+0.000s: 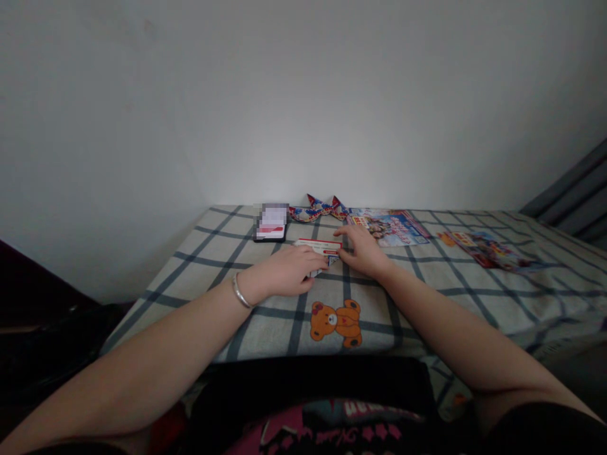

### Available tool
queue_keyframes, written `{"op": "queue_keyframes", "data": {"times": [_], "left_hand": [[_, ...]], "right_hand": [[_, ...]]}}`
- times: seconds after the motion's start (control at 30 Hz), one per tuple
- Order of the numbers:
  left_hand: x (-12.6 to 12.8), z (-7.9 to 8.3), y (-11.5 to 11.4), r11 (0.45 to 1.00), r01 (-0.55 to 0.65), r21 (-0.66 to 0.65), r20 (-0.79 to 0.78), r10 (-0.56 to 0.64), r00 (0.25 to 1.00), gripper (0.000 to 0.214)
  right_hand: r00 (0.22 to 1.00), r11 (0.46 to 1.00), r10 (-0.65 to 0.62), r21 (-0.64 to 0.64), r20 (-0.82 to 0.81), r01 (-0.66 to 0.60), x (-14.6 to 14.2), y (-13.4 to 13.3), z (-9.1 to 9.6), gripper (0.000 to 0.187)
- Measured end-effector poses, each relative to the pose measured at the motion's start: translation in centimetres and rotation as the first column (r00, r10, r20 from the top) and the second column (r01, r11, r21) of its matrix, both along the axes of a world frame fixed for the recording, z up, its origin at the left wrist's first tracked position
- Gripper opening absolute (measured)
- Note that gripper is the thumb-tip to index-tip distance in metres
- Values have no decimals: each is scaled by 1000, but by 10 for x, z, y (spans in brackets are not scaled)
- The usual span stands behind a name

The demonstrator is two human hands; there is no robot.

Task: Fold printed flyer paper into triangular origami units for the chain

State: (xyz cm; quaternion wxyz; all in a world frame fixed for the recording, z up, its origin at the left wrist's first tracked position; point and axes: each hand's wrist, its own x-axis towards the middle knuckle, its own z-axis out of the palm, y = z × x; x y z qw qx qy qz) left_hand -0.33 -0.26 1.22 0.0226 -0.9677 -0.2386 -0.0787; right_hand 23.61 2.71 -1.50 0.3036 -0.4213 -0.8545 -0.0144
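Observation:
A small folded piece of printed paper [318, 243], white with a red edge and a bit of blue pattern, lies on the checked cloth. My left hand [288, 270], a silver bangle at its wrist, rests flat over the paper's left and near part, its fingers stretched out and covering much of it. At the paper's right end is my right hand [364, 251]; its thumb touches the edge there and its index finger reaches out apart from the thumb. The underside of the paper is hidden.
Behind the hands stand folded paper shapes [322, 208] in red and blue. A phone [271, 222] with a lit screen lies to the left. Printed leaflets [403, 229] lie to the right, with another leaflet [490, 249] farther off. A white wall [303, 114] rises behind the table.

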Motion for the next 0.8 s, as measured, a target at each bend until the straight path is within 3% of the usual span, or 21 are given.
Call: {"op": "queue_keyframes", "data": {"times": [0.4, 0.63, 0.8], "left_hand": [[-3, -4, 7, 995, 75, 70, -4, -75, 997, 34], [-4, -6, 10, 993, 20, 114, 80, -30, 996, 13], [-2, -10, 12, 984, 2, 180, 121, -24, 992, 14]], "right_hand": [[996, 995, 23, -101, 85, -14, -5, -3, -1, 47], [990, 991, 67, -121, 127, -51, -5, -9, 3, 53], [986, 987, 120, -118, 116, -106, -4, -7, 1, 50]]}}
